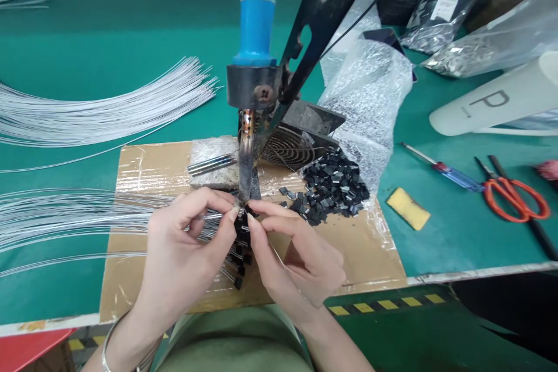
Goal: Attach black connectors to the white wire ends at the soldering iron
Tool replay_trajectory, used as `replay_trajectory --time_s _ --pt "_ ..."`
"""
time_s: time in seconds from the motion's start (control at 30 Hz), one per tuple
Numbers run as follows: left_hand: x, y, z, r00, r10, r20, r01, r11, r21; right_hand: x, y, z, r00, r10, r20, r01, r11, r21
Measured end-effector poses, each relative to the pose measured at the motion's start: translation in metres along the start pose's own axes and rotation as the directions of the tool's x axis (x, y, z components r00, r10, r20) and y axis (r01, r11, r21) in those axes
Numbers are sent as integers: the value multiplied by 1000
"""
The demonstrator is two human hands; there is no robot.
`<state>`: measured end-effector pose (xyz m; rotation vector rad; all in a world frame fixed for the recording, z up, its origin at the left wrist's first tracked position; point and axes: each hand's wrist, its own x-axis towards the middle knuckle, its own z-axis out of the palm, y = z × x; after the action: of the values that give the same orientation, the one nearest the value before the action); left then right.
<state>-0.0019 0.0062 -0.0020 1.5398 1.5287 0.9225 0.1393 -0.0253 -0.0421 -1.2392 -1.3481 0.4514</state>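
A soldering iron with a blue handle (257, 26) hangs tip down in a stand, its tip (245, 180) just above my fingertips. My left hand (187, 238) is closed in a pinch on a thin white wire (213, 217), its end at the iron's tip. My right hand (296, 250) pinches from the other side, and a thin strand of solder wire (275, 254) runs out across its palm. The fingertips hide the joint between them. Below them lie several finished-looking wire ends with black connectors (239, 270).
Cardboard (361, 256) covers the bench under a pile of small black pieces (335, 186). A round-grilled fan (288, 145) stands behind. White wire bundles (108, 116) lie left. Right are a yellow sponge (408, 208), screwdriver (457, 177), orange-handled scissors (517, 200) and white cup (492, 99).
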Motion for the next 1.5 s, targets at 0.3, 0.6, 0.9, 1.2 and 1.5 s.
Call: replay_trajectory --time_s 0.3,0.6,0.9,1.2,1.5 --pt "1 -1 -1 999 -29 21 29 999 -21 -3 3 0 999 44 21 -45 998 49" --pt "-5 -18 -6 996 73 43 -78 986 149 1 24 -33 884 396 -249 -337 908 248" --pt "-20 -27 -29 953 296 73 -304 905 297 -9 66 -86 758 612 -226 -543 783 303" --pt "111 -67 -96 960 273 60 -220 604 766 -10 70 -75 799 562 -214 -513 823 243" --pt "150 -77 -97 954 180 240 -300 532 792 -11 72 -75 815 537 -218 -490 839 235"
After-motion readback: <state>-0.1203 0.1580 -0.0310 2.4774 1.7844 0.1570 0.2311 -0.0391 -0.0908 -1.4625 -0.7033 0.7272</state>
